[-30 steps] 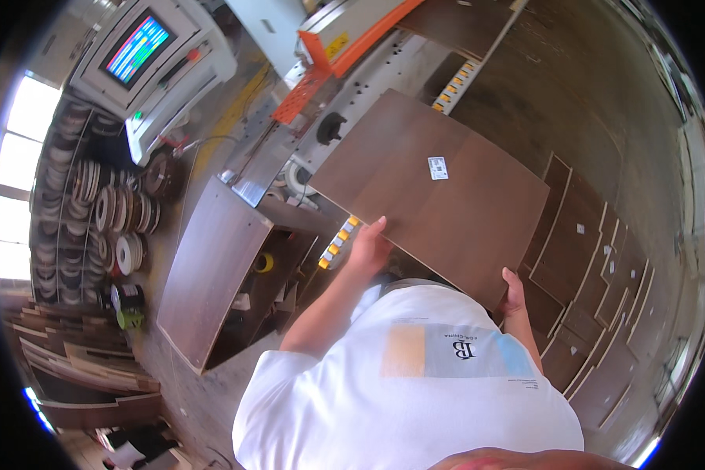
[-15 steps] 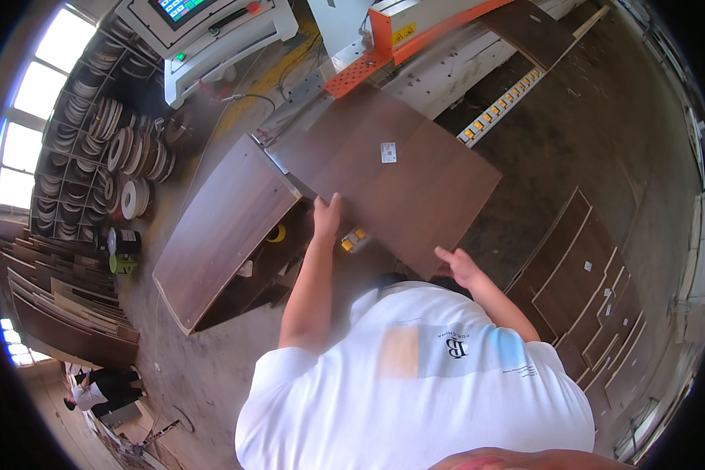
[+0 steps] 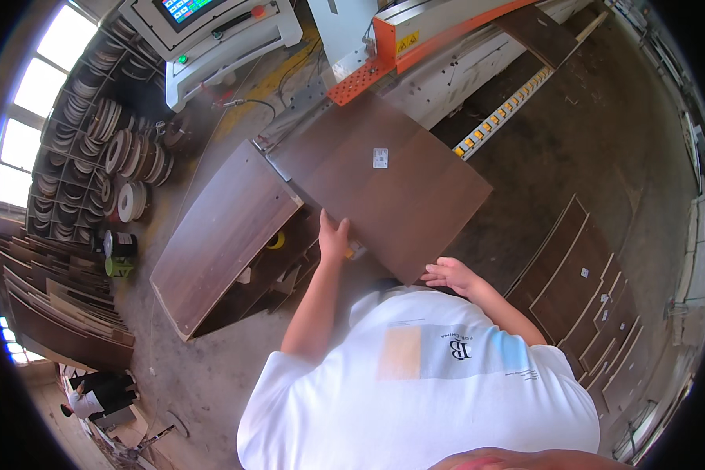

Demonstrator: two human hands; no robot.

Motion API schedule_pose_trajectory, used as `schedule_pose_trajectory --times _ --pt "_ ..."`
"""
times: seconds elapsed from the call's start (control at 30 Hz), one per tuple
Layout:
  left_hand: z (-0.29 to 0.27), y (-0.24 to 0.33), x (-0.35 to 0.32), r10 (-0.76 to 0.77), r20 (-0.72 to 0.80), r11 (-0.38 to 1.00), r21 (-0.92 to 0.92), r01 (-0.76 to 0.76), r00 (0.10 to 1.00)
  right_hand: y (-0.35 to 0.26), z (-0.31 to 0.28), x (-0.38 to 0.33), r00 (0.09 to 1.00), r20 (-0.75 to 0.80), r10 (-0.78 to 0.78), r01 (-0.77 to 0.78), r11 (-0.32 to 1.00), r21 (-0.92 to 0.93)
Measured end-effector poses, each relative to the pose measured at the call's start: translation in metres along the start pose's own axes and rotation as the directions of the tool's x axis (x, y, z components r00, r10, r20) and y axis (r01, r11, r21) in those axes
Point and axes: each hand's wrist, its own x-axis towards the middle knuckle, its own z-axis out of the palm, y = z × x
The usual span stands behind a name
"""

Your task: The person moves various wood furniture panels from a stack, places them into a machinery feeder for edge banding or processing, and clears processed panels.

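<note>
Dark brown wood-grain panel [image 3: 399,196], flat and rectangular, white label [image 3: 381,158] on its top face. It lies in front of the person, far end up at the orange perforated guard plate [image 3: 362,86] of the machine, near corner close to the body.

Left hand [image 3: 335,237] is at the near-left edge, thumb and forefinger spread apart. Right hand [image 3: 452,276] is at the near corner, fingers extended and loose, not clamped. Underside's hidden, so can't tell if the left is pinching the board or just steadying it, or what carries the weight.

Handling guess: stiff, some heft, face smooth enough to slide under dry fingers. Corners and edges probably chip if knocked. Best hold: one hand on each of the two near edges, palms under, thumbs on top.

Around it: open-sided brown wooden cabinet [image 3: 223,235] just left, yellow tape roll [image 3: 276,240] inside; its corner crowds the left hand. Strip of yellow rollers [image 3: 497,121] runs off the panel's right side. Guard plate blocks the far end. Flat panel stacks [image 3: 580,286] on the floor, right, well apart. Control console [image 3: 219,51] far left, out of the way.
</note>
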Motion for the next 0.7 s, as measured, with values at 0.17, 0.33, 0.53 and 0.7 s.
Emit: schedule_pose_trajectory --times 0.17,0.33,0.53,0.7 --pt "0.002 -0.030 0.034 0.109 -0.072 0.992 -0.049 -0.113 0.991 -0.003 0.019 0.015 0.991 0.132 -0.026 -0.042 0.873 0.486" --pt "0.011 0.013 0.001 -0.081 0.063 0.962 -0.257 0.095 0.995 -0.007 0.018 0.016 0.970 0.215 -0.113 -0.004 0.877 0.481" --pt "0.018 0.017 0.007 -0.069 0.096 0.924 -0.368 0.099 0.993 -0.006 0.009 0.018 0.983 0.142 -0.117 0.033 0.871 0.490" --pt "0.051 0.025 0.022 -0.054 0.101 0.856 -0.508 0.098 0.993 -0.019 -0.001 0.015 0.979 0.009 -0.203 0.177 0.874 0.452"
